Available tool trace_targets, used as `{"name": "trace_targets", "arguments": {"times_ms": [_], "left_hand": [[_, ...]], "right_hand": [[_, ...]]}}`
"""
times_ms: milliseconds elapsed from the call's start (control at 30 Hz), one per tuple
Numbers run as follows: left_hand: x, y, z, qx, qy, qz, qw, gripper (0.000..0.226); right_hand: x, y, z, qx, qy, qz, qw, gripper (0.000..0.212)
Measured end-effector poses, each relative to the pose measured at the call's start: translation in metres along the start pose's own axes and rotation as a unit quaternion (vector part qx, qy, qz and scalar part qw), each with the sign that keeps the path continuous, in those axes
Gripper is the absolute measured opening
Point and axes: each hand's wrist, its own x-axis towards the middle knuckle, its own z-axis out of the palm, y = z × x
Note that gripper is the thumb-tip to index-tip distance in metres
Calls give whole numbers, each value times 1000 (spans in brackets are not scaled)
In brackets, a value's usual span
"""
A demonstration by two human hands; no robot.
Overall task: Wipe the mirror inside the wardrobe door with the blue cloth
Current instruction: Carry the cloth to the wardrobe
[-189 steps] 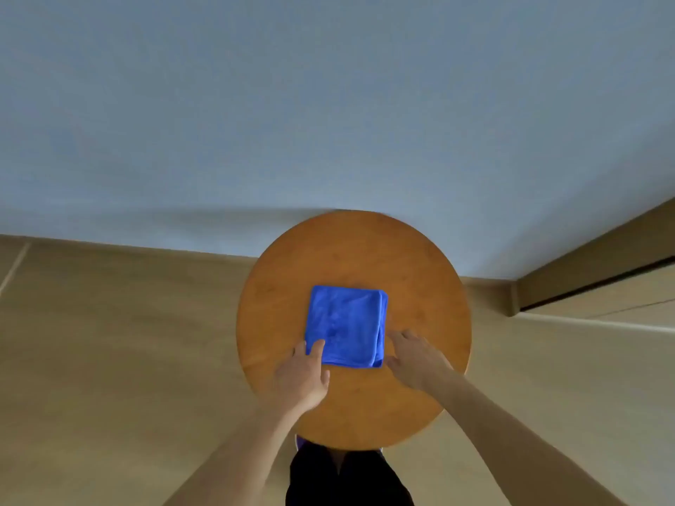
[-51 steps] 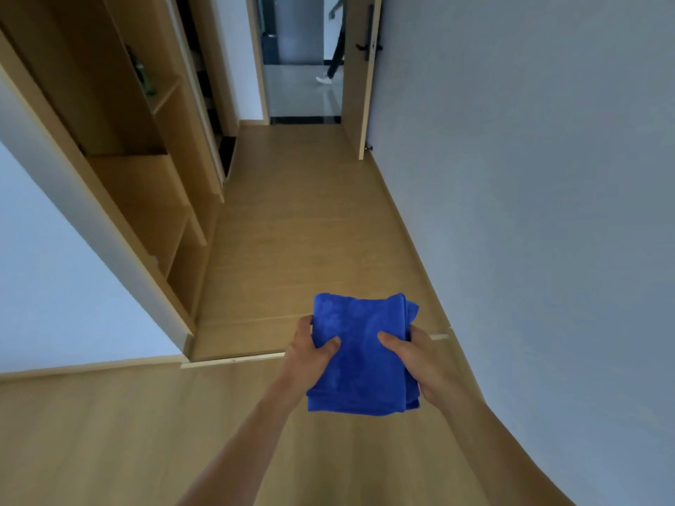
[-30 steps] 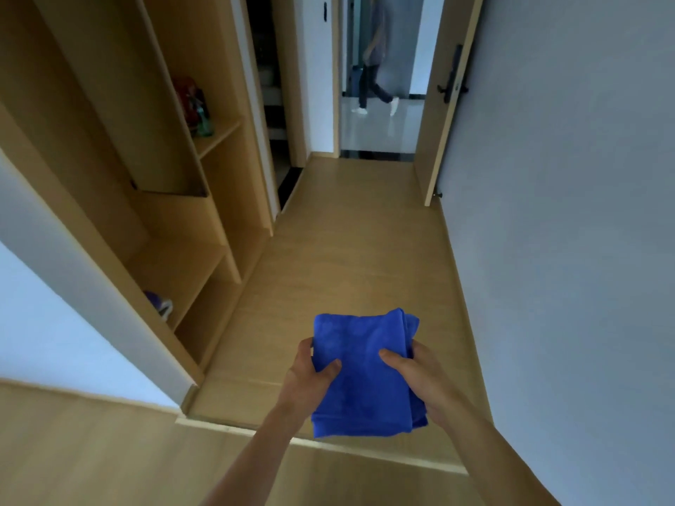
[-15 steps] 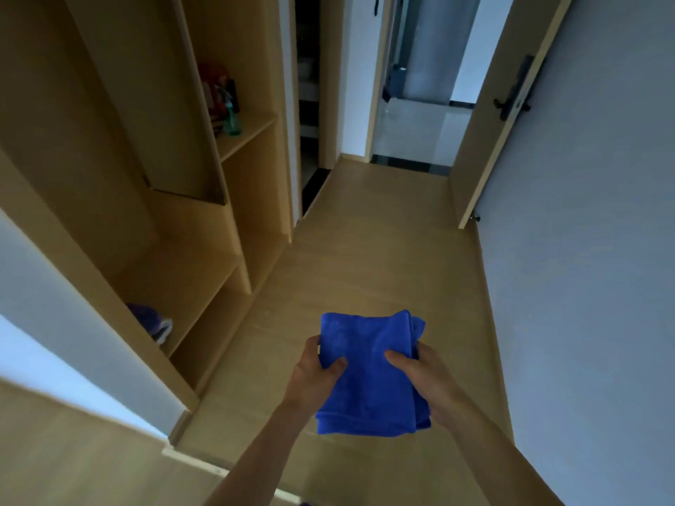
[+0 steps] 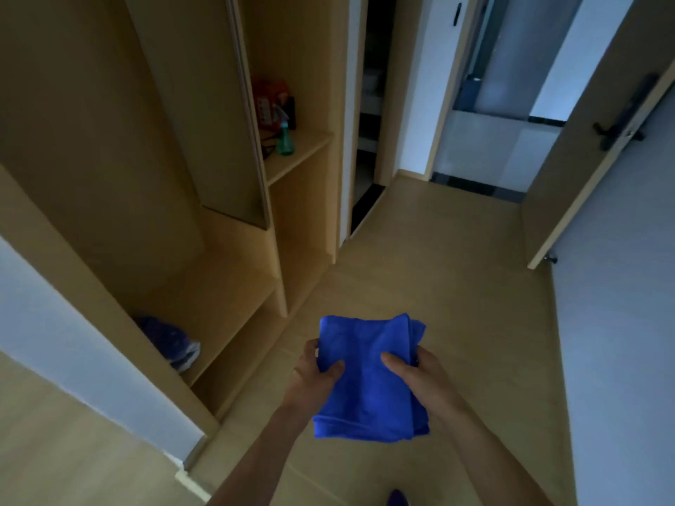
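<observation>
**Both hands on the blue cloth [image 5: 369,381], open wardrobe [image 5: 91,158] at ten o'clock**

We start at the far left, where the wardrobe fills the view from eight to eleven o'clock, its wooden compartments standing open. On its lower shelf [image 5: 219,297], at eight o'clock, lies a crumpled purple bundle [image 5: 168,341]. Above it, at eleven o'clock, a tall panel [image 5: 219,122] hangs edge-on to us. We cannot tell whether its face is a mirror. Just to the right of that panel, a green spray bottle [image 5: 285,138] stands on an upper shelf in front of a red pack [image 5: 270,104].

Low in the middle, at six o'clock, our left hand [image 5: 314,378] grips the cloth's left edge, thumb pressed on top and fingers [image 5: 309,354] curled round the side. The cloth is folded into a thick square and held in the air above the wooden floor [image 5: 420,268], clear of any shelf. Our right hand [image 5: 420,378] pinches the right edge in the same way, thumb on top and the rest hidden beneath.

At two o'clock a room door [image 5: 584,158] stands open, with a dark handle [image 5: 617,129]. A pale wall [image 5: 621,323] runs down the right side from three to five o'clock.
</observation>
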Motion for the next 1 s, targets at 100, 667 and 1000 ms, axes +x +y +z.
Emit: {"name": "trace_targets", "arguments": {"times_ms": [100, 667, 1000], "left_hand": [[34, 19, 17, 12, 31, 5, 999, 52], [150, 105, 55, -82, 155, -29, 984, 36], [257, 113, 17, -113, 195, -23, 974, 24]], "right_hand": [[40, -13, -21, -2, -19, 2, 1000, 26], [209, -108, -87, -70, -95, 14, 993, 16], [306, -159, -41, -80, -133, 0, 988, 14]]}}
